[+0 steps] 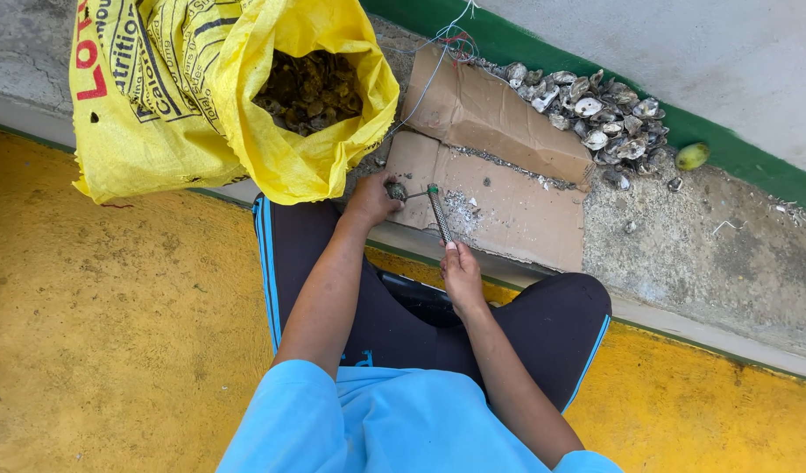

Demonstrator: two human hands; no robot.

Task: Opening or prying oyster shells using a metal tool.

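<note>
While I sit on the yellow floor [114, 333] with my knees spread, my left hand [371, 200] is closed around a small dark oyster [396, 190], pinning it down on the near edge of a flattened piece of cardboard [508, 210]. My right hand [461, 274] is wrapped tight around the lower end of a ribbed metal rod [439, 213], which slants up and away from me; a thin spike sticks out sideways from its green-marked top and its tip meets the oyster at my left fingers. White grit and shell crumbs lie scattered on the cardboard just beside the rod. A second sheet of cardboard leans against the wall behind the first one, touching it along a crease filled with more crumbs. Just left of my left hand stands a yellow woven sack [236, 96], its mouth rolled open and showing a heap of dark, muddy oysters inside. Well to the right, on the concrete ledge against the green strip at the foot of the wall, is a pile of pale opened shells [596, 114], and a small green fruit [692, 156] lies just beyond that pile. Some loose thin string [447, 39] hangs tangled near the top of the leaning cardboard.
</note>
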